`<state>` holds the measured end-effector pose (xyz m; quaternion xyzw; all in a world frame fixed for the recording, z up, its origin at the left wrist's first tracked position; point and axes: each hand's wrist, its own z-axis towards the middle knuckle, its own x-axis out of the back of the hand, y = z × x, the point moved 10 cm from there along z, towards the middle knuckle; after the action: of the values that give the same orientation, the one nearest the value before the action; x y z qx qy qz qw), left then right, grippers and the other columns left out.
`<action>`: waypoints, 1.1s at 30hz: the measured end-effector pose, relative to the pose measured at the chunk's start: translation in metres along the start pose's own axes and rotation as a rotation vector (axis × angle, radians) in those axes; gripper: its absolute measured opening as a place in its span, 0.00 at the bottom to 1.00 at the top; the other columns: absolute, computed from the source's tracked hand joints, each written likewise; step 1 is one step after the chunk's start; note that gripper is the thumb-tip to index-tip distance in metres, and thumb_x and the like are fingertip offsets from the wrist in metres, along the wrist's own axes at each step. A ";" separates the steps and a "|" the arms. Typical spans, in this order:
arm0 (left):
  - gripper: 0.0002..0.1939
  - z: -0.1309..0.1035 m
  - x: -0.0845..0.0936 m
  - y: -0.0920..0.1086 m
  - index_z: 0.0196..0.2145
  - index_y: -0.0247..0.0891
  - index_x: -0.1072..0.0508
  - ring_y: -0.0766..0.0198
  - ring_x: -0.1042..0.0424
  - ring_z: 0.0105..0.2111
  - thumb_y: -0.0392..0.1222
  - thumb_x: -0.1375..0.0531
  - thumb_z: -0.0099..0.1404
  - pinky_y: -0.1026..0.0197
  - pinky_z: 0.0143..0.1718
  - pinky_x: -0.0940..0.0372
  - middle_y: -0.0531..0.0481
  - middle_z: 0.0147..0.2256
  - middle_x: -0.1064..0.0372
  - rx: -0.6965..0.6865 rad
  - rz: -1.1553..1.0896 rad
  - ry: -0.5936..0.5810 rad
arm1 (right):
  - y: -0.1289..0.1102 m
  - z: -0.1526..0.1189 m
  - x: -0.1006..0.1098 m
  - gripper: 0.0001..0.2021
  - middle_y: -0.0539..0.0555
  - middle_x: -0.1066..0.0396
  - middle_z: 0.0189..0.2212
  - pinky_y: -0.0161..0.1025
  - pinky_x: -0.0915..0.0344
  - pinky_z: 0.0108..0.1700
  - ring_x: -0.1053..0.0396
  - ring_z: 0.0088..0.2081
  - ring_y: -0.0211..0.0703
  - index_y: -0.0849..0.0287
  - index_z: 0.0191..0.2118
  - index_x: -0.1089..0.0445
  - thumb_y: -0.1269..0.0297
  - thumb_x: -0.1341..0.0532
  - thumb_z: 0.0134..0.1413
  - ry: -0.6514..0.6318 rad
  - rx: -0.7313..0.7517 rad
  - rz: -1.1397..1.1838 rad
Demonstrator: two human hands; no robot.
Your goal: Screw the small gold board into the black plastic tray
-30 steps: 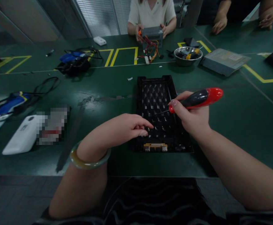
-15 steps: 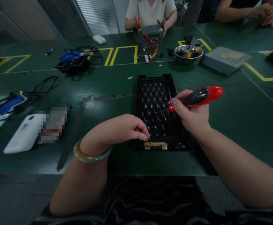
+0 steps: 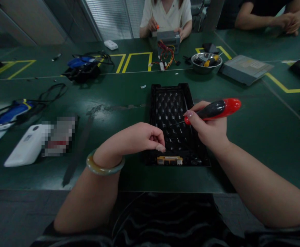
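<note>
A black plastic casing (image 3: pixel 174 115) with a raised bumpy pattern lies in front of me on the green table. A small yellow-brown circuit board (image 3: pixel 169 160) with metal ports sits along its near edge. My right hand (image 3: pixel 211 130) grips a red and black screwdriver (image 3: pixel 216 109) over the casing's right side, its thin shaft pointing left and slightly down. Over the casing's near left part, just above the board, my left hand (image 3: pixel 150 139) is closed with thumb and fingertips together. Whatever those fingers hold, if anything, is too small to make out.
To the left lie a white plastic shell (image 3: pixel 27 145), a blurred-out flat item (image 3: pixel 61 135) and a blue tool with cable (image 3: pixel 9 113). Farther back stand a metal bowl (image 3: pixel 203 69) of tools and a grey metal box (image 3: pixel 246 68). Across the table, a person handles a power supply (image 3: pixel 169 39).
My left hand has shifted slightly up and right, its fingertips still together. The screwdriver stays over the casing with little movement. Across the table, the person's hands have moved on the power supply.
</note>
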<state>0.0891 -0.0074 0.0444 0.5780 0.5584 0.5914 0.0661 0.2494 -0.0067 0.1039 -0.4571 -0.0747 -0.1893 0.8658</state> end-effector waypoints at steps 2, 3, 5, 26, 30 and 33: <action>0.07 0.003 0.003 0.004 0.35 0.41 0.21 0.67 0.27 0.31 0.44 0.36 0.62 0.67 0.32 0.38 0.56 0.31 0.24 -0.016 -0.024 0.077 | 0.003 -0.001 -0.001 0.05 0.49 0.29 0.25 0.37 0.37 0.33 0.32 0.29 0.37 0.58 0.30 0.27 0.64 0.36 0.56 -0.009 -0.014 0.018; 0.07 0.004 0.006 0.005 0.36 0.41 0.22 0.66 0.27 0.31 0.45 0.37 0.63 0.66 0.33 0.38 0.55 0.31 0.24 -0.016 -0.053 0.132 | 0.004 -0.001 -0.002 0.05 0.48 0.29 0.25 0.37 0.37 0.33 0.32 0.29 0.37 0.58 0.30 0.28 0.64 0.36 0.56 -0.015 -0.024 0.024; 0.10 0.006 0.016 0.003 0.37 0.41 0.23 0.66 0.28 0.32 0.48 0.39 0.65 0.65 0.34 0.37 0.54 0.32 0.25 -0.003 -0.127 0.281 | 0.004 -0.002 -0.003 0.05 0.47 0.29 0.25 0.35 0.37 0.31 0.32 0.28 0.35 0.57 0.30 0.28 0.64 0.35 0.56 -0.034 -0.035 0.025; 0.08 0.005 0.021 0.022 0.32 0.38 0.26 0.69 0.30 0.31 0.43 0.33 0.60 0.64 0.37 0.35 0.54 0.31 0.28 -0.286 -0.820 0.404 | -0.042 -0.009 -0.022 0.04 0.49 0.28 0.29 0.38 0.37 0.33 0.33 0.28 0.37 0.53 0.37 0.26 0.65 0.34 0.53 -0.259 0.237 0.035; 0.07 0.008 0.021 0.018 0.33 0.38 0.26 0.70 0.32 0.30 0.42 0.33 0.60 0.66 0.36 0.36 0.54 0.31 0.28 -0.271 -0.854 0.406 | -0.044 -0.010 -0.022 0.05 0.48 0.28 0.29 0.37 0.36 0.33 0.33 0.28 0.36 0.52 0.37 0.26 0.66 0.34 0.53 -0.248 0.242 0.050; 0.07 0.010 0.019 0.016 0.33 0.38 0.26 0.71 0.33 0.30 0.41 0.33 0.61 0.67 0.35 0.37 0.55 0.30 0.30 -0.270 -0.890 0.390 | -0.042 -0.010 -0.022 0.05 0.48 0.28 0.29 0.37 0.37 0.33 0.34 0.28 0.35 0.52 0.38 0.26 0.65 0.34 0.54 -0.248 0.226 0.046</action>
<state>0.0995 0.0062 0.0654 0.1492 0.6713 0.6697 0.2804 0.2123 -0.0304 0.1238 -0.3782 -0.1912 -0.1020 0.9000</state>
